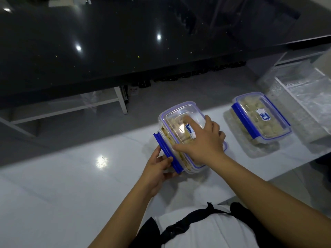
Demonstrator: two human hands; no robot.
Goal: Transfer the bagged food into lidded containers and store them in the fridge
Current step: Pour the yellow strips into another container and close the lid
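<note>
Stage: lid-closing on near box [186, 138]; judged mid-task, food already inside, fridge step not yet begun.
Near box: clear, blue-trimmed, filled with pale food pieces; sits on white table [71, 176], close to the person.
Lid [180, 122]: lies on the box but looks slightly tilted, left edge not seated; judged not yet locked.
Left clip [167, 153]: blue flap standing out from the box side, unlatched.
Right hand [202, 138]: laid flat over the lid top, fingers spread and nearly straight, pressing down; nothing gripped. Likely purpose: to hold the lid seated while the clip is worked.
Left hand [157, 167]: at the left clip, thumb and fingers curled round the flap, pinching it from the outer side. Likely purpose: to fold the flap down onto the box rim.
Far box [259, 120]: same type, also full of pale food, lid on, long blue clip lying flat along its side; judged closed. Stands to the right of the near box, apart from it, not touched by either hand.
Bag [302, 97]: clear plastic, crumpled, at the right end of the table just beyond the far box; contents cannot be told.
Counter [107, 42]: dark, glossy, beyond the table; plays no part now.
Remaining clips on near box: right side hidden under the right hand; state cannot be told.
Risk: lid may pop up at the far edge if pressure is uneven while the left flap snaps.
Next need: firm downward fold of the flap, then check the opposite side.
</note>
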